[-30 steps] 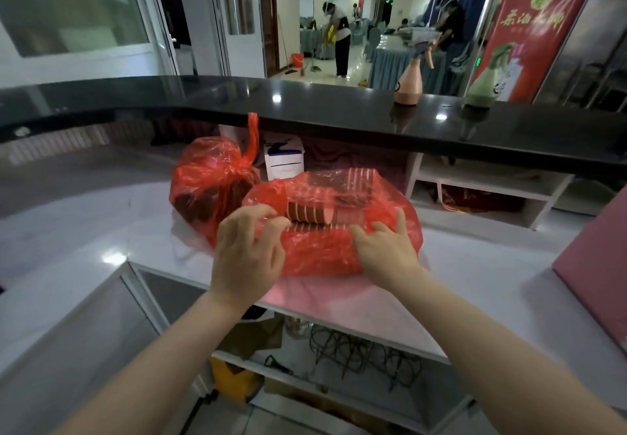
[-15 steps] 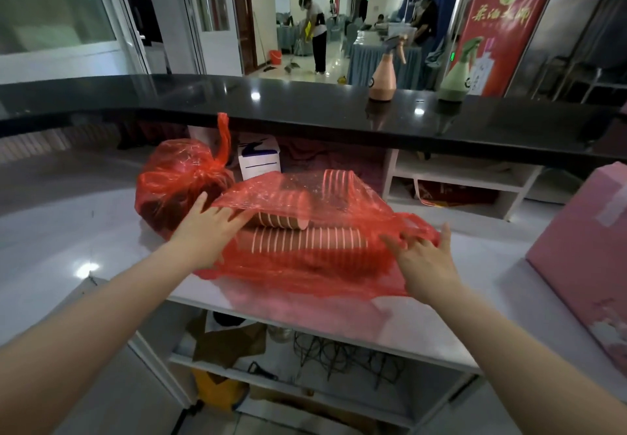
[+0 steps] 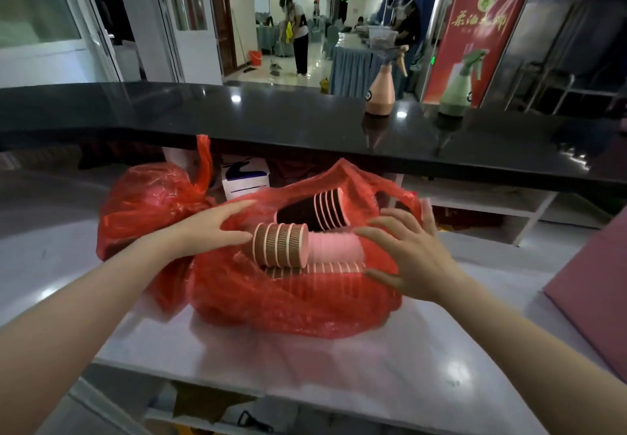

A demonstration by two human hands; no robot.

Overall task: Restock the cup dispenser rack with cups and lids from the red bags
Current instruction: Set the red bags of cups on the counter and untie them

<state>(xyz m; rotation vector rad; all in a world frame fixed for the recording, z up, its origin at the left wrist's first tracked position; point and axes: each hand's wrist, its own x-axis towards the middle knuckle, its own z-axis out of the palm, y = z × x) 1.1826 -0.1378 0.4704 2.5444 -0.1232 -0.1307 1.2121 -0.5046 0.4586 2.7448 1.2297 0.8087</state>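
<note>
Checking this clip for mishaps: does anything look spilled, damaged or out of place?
Nothing spilled or damaged. The cup stacks lie on their sides, loosely jumbled inside the opened red bag, which both hands are spreading: left hand, right hand. The second red bag behind stays knotted.

Single view, head-worn wide-angle camera: looks forward and down from above the near edge of the white bench [image 3: 441,360], close enough that both forearms enter from the lower corners and the red bag [image 3: 288,302] fills the centre. The upper half of the frame faces across the raised black counter [image 3: 271,119] at the bench's far edge into a lit hall beyond, with straight lines bowed toward the borders.
</note>
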